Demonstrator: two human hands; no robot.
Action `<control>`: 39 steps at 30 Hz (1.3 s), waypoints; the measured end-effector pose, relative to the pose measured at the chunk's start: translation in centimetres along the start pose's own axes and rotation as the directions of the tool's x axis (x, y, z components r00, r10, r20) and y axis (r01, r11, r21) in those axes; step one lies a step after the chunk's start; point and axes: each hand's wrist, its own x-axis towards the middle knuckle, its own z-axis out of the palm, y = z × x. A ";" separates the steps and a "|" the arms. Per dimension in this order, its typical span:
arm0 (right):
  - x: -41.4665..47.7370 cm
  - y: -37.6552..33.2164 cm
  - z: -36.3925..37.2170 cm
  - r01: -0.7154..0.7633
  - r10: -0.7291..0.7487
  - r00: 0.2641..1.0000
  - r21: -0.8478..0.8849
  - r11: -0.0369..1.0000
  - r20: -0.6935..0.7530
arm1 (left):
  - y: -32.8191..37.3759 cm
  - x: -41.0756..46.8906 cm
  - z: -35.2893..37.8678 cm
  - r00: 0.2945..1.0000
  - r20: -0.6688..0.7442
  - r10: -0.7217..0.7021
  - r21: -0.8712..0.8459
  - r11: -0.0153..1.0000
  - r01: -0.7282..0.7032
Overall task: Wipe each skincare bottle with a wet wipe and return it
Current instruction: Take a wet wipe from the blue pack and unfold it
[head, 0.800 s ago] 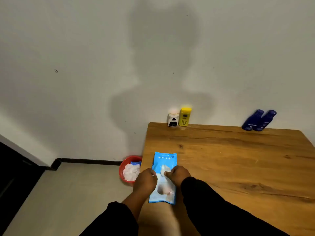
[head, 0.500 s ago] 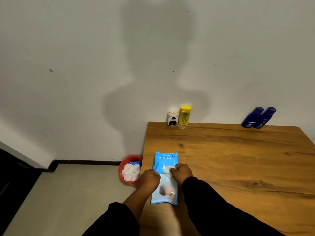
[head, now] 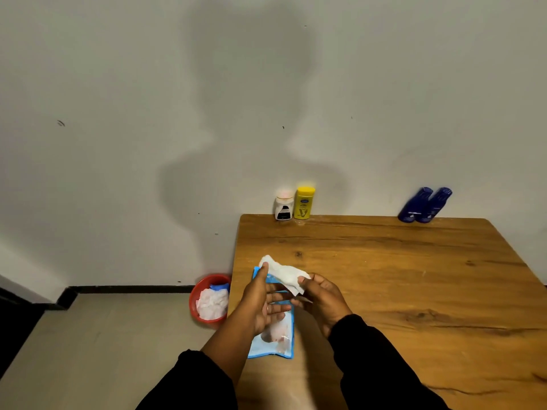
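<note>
Hands: left hand (head: 263, 300) and right hand (head: 321, 297), both raised just above the near left part of the tabletop (head: 414, 291), each pinching one end of a white wet wipe (head: 284, 275) stretched between them; left fingertips at the wipe's upper left end, right thumb and fingers closed on its lower right end; the left hand's other fingers spread loosely, palm turned inward. Dark sleeves cover both forearms. Wipe pack (head: 273, 335): blue, flat on the tabletop directly beneath the hands, partly hidden by the left hand. Skincare bottles, all at the far edge against the wall: white jar (head: 284, 205) and yellow bottle (head: 304, 202), upright, just beside each other at the far left corner; two dark blue bottles (head: 424, 205), side by side, well apart to the right. Red basin (head: 195, 297): on the floor beside the tabletop's left edge, holding crumpled white wipes.
</note>
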 end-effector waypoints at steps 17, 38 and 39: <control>-1.6 -4.1 -3.9 0.373 -0.547 0.837 -0.744 0.554 0.012 | 0.3 -1.7 6.8 0.951 -0.094 0.294 -0.149 0.940 -0.306; -0.8 -8.3 -8.5 0.341 -0.424 0.901 -0.749 0.567 0.089 | -1.3 -6.5 15.6 0.899 -0.072 0.431 -0.107 0.893 -0.437; -0.7 -8.5 -8.5 0.317 -0.380 0.923 -0.664 0.677 0.052 | -1.4 -6.6 15.6 0.894 -0.080 0.441 -0.078 0.891 -0.447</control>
